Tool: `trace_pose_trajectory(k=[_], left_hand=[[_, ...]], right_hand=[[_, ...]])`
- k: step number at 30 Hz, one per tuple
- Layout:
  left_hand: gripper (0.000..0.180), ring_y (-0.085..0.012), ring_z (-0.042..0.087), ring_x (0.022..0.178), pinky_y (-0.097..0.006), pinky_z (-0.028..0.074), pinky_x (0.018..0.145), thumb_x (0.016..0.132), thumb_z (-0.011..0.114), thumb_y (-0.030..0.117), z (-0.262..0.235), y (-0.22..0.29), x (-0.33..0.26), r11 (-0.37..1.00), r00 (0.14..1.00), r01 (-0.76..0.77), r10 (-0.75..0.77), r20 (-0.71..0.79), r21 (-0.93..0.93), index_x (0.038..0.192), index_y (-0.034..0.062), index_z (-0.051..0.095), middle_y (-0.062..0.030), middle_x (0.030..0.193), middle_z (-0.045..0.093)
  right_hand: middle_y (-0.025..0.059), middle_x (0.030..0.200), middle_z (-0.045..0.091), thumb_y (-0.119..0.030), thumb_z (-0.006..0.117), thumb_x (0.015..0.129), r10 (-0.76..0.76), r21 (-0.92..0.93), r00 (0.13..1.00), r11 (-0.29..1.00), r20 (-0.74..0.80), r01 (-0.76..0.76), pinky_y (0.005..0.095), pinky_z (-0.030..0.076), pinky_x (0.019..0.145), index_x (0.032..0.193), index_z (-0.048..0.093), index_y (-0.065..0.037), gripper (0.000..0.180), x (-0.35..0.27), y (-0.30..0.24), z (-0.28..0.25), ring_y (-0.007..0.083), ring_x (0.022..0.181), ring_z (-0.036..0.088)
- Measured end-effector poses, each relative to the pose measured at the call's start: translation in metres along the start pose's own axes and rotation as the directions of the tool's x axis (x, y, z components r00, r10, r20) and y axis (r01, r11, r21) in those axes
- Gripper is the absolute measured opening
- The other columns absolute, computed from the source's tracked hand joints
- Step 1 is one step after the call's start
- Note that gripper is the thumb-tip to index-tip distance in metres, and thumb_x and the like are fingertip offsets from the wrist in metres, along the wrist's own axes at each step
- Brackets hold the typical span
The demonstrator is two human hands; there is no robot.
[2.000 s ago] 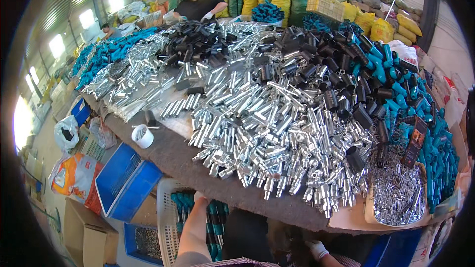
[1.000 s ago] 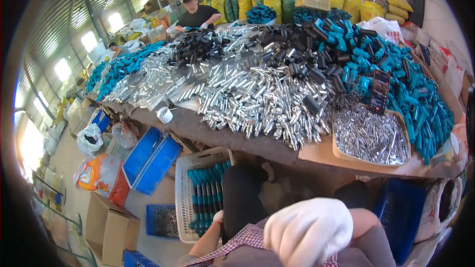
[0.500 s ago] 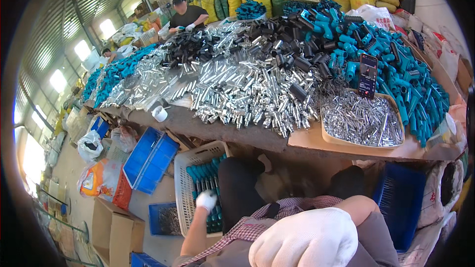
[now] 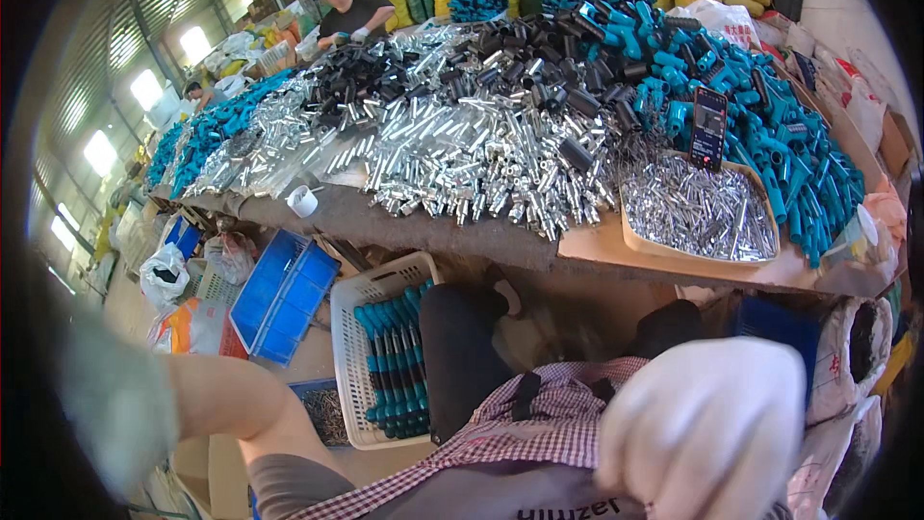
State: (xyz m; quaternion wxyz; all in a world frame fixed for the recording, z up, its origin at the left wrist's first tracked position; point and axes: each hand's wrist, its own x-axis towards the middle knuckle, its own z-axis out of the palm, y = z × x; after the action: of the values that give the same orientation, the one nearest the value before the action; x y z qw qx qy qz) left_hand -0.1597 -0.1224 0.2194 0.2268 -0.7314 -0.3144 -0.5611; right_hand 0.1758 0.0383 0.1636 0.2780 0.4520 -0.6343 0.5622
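Half a second ago the gloved left hand [image 4: 115, 404] was on the teal-and-black tools [image 4: 393, 366] in the white perforated basket [image 4: 348, 366]; now it is a pale blur at the far left of the frame, well apart from them, and whether it grips anything cannot be told. The tools lie side by side, uncovered, in the basket at lower centre. The gloved right hand [image 4: 707, 429] has shifted from lower middle to lower right, close to the lens, its fingers curled inward; whether something is inside cannot be seen.

As for writing, red characters mark a white sack [image 4: 739, 34] at upper right, and another red mark shows on a white sack at the right edge. The smartphone [image 4: 708, 125], standing behind the tray [image 4: 693, 252] of metal pins [image 4: 698, 207], has small text on its screen. Dark letters cross the grey shirt [image 4: 462, 486] at the bottom, upside down.
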Motion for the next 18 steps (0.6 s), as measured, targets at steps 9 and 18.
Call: trace_pose_trajectory(k=[9,18], left_hand=[[0.05,-0.033,0.062,0.113,-0.041,0.047,0.102,0.099,0.042,0.026,0.007,-0.011,0.001,0.99,0.998,-0.048,0.041,-0.053,-0.134,0.126,-0.0137,0.056,-0.024,0.125,0.063],[0.048,-0.0322,0.061,0.114,-0.042,0.045,0.103,0.099,0.043,0.026,0.021,-0.013,0.025,0.94,0.918,-0.335,0.313,-0.243,-0.056,0.125,-0.0117,0.057,-0.022,0.125,0.063]], right_hand=[[0.0064,0.08,0.062,-0.022,0.065,0.094,0.162,-0.28,0.952,0.931,-0.259,-0.234,0.0335,0.045,0.059,0.103,0.073,-0.001,0.024,-0.015,-0.104,0.013,0.0179,0.065,0.054],[0.0059,0.079,0.061,-0.022,0.066,0.093,0.112,-0.277,0.993,0.953,-0.038,-0.118,0.0333,0.044,0.056,0.101,0.072,-0.001,0.023,0.022,-0.102,-0.024,0.0174,0.063,0.053]])
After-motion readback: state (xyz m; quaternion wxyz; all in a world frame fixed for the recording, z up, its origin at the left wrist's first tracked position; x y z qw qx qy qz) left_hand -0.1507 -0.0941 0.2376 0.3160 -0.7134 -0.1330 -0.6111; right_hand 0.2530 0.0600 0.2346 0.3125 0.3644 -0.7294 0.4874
